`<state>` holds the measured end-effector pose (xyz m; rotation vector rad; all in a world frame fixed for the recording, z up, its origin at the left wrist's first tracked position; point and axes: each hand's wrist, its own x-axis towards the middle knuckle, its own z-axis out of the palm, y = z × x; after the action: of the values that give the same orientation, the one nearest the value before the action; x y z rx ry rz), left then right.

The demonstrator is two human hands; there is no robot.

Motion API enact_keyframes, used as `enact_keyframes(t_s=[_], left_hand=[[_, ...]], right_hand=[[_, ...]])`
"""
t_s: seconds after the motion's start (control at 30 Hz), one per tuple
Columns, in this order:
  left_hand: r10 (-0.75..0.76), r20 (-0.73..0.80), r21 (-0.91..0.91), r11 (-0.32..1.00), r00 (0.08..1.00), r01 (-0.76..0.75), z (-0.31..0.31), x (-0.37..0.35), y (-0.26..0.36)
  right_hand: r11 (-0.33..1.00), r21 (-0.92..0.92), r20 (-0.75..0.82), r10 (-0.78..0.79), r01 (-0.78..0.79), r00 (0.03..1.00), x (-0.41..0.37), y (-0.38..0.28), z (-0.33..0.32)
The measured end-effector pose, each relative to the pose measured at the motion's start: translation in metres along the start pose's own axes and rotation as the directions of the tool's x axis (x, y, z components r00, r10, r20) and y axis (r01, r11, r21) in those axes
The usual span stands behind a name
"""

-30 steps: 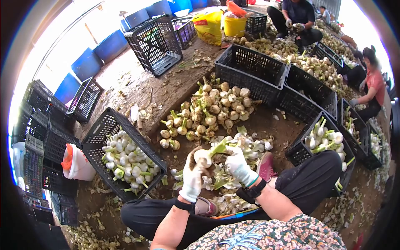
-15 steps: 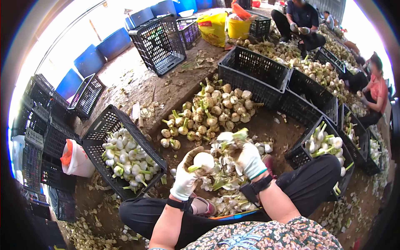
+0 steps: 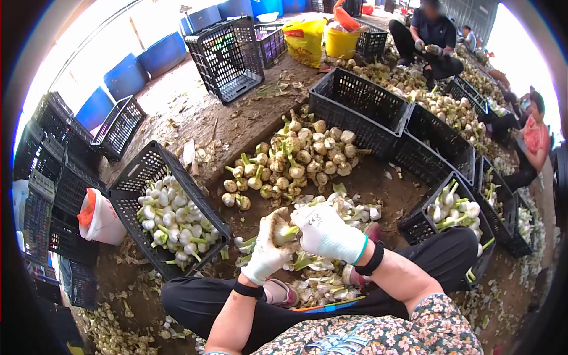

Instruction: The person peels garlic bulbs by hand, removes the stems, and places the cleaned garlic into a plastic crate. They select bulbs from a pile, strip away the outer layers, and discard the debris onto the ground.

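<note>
In the head view, my left hand [image 3: 266, 247], in a soiled white glove, is wrapped round a garlic bulb [image 3: 283, 235] with a green stem stub. My right hand [image 3: 328, 229], gloved in white with a green cuff, is closed against the bulb's right side; its fingertips are hidden, so what they pinch cannot be made out. Peeled-off garlic skins [image 3: 322, 284] lie on the ground below my hands and between my feet. Beyond them sits a heap of unpeeled, dirt-stained garlic bulbs [image 3: 296, 155]. Clean white bulbs [image 3: 176, 218] fill part of the black crate [image 3: 208, 251] at my left.
Another black crate [image 3: 408, 228] with white bulbs stands by my right knee. Black crates [image 3: 361, 127] line the far side of the heap. A white bucket [image 3: 106, 222] is at the left. Two people [image 3: 426, 35] [image 3: 532, 139] sit farther off among garlic piles.
My right hand has come down and left to the bulb; the loose skin it held out to the right is no longer in it. My left hand has turned the bulb, which stays in its grasp.
</note>
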<state>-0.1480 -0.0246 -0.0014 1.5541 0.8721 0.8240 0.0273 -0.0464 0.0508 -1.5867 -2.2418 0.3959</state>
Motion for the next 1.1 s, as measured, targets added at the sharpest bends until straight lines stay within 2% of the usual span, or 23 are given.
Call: enact_keyframes(t_s=[0.03, 0.1, 0.17, 0.2, 0.27, 0.3, 0.33, 0.37, 0.4, 0.43, 0.47, 0.57, 0.6, 0.67, 0.73, 0.77, 0.8, 0.83, 0.9, 0.93, 1.0, 1.07, 1.1], left_hand=[[-0.014, 0.006, -0.071, 0.997, 1.0, 0.014, 0.001, -0.001, -0.001], [-0.021, 0.035, -0.073, 0.997, 0.999, 0.024, -0.003, -0.001, -0.005], [-0.028, 0.065, -0.071, 0.997, 0.998, 0.033, -0.005, 0.0, -0.003], [-0.078, 0.066, -0.171, 0.981, 0.995, 0.088, -0.006, 0.001, 0.004], [-0.147, 0.021, -0.388, 0.91, 0.989, 0.144, -0.007, 0.004, 0.003], [-0.114, -0.048, -0.392, 0.916, 0.992, 0.086, -0.006, 0.005, -0.001], [-0.082, -0.117, -0.391, 0.92, 0.99, 0.03, -0.004, 0.005, -0.004], [-0.076, -0.214, -0.348, 0.937, 0.974, -0.004, 0.0, 0.007, -0.013], [-0.078, -0.214, -0.347, 0.938, 0.974, -0.001, 0.001, 0.008, -0.027], [-0.068, -0.295, -0.286, 0.958, 0.953, -0.021, 0.002, 0.009, -0.04], [-0.052, -0.373, -0.222, 0.974, 0.926, -0.034, 0.004, 0.01, -0.038], [-0.078, -0.401, -0.306, 0.95, 0.913, -0.054, 0.0, 0.009, -0.029], [-0.07, -0.407, -0.332, 0.94, 0.911, -0.076, -0.002, 0.009, -0.019], [-0.095, -0.364, -0.382, 0.922, 0.927, -0.056, -0.005, 0.006, -0.004], [-0.172, -0.248, -0.488, 0.872, 0.953, 0.03, -0.011, 0.003, -0.003], [-0.084, -0.225, -0.524, 0.851, 0.971, -0.048, -0.012, 0.004, -0.007], [-0.086, -0.226, -0.524, 0.851, 0.97, -0.047, -0.013, 0.003, -0.01], [-0.117, -0.203, -0.583, 0.812, 0.972, -0.024, -0.015, 0.002, -0.013], [-0.166, -0.133, -0.71, 0.704, 0.977, 0.023, -0.018, 0.003, -0.021], [-0.167, -0.137, -0.709, 0.704, 0.977, 0.021, -0.019, 0.003, -0.029], [-0.1, -0.065, -0.82, 0.572, 0.993, 0.004, -0.016, 0.004, -0.031], [-0.103, -0.137, -0.833, 0.55, 0.985, -0.059, -0.013, 0.007, -0.032], [-0.15, -0.155, -0.886, 0.458, 0.976, -0.071, -0.015, 0.008, -0.033]], right_hand=[[0.999, -0.039, 0.025, -0.003, 0.004, 1.0, 0.001, -0.001, -0.001], [0.997, -0.079, 0.053, -0.005, 0.009, 0.999, 0.003, -0.002, 0.0], [1.0, -0.008, -0.036, 0.025, -0.025, 0.999, 0.005, -0.003, 0.001], [1.0, -0.008, -0.036, 0.023, -0.023, 0.999, 0.005, 0.001, 0.006], [0.961, 0.236, -0.209, 0.195, -0.144, 0.958, 0.006, 0.012, 0.021], [0.929, 0.3, -0.145, 0.269, -0.217, 0.952, 0.006, 0.016, 0.024], [0.93, 0.301, -0.147, 0.266, -0.213, 0.953, 0.005, 0.017, 0.03], [0.857, 0.436, -0.146, 0.369, -0.275, 0.918, 0.004, 0.013, 0.034], [0.76, 0.563, -0.127, 0.469, -0.326, 0.874, 0.002, 0.008, 0.038], [0.726, 0.608, -0.138, 0.494, -0.32, 0.859, 0.001, 0.003, 0.042], [0.724, 0.61, -0.133, 0.495, -0.323, 0.859, 0.0, 0.001, 0.044], [0.866, 0.447, -0.268, 0.369, -0.224, 0.89, 0.001, 0.003, 0.05], [0.866, 0.448, -0.268, 0.368, -0.223, 0.89, 0.003, 0.01, 0.055], [0.914, 0.346, -0.398, 0.348, -0.212, 0.849, 0.006, 0.026, 0.062], [0.898, 0.366, -0.392, 0.387, -0.245, 0.835, 0.007, 0.042, 0.065], [0.89, 0.36, -0.39, 0.418, -0.282, 0.82, 0.006, 0.047, 0.064], [0.88, 0.353, -0.389, 0.448, -0.319, 0.805, 0.005, 0.053, 0.065], [0.851, 0.358, -0.356, 0.505, -0.384, 0.787, 0.004, 0.063, 0.072], [0.853, 0.341, -0.305, 0.498, -0.396, 0.812, 0.0, 0.075, 0.084], [0.854, 0.322, -0.252, 0.492, -0.408, 0.833, -0.002, 0.078, 0.09], [0.822, 0.351, -0.195, 0.532, -0.448, 0.824, -0.004, 0.073, 0.088], [0.631, 0.548, 0.056, 0.627, -0.549, 0.777, -0.006, 0.072, 0.085], [0.574, 0.598, 0.141, 0.611, -0.559, 0.779, -0.004, 0.074, 0.089]])
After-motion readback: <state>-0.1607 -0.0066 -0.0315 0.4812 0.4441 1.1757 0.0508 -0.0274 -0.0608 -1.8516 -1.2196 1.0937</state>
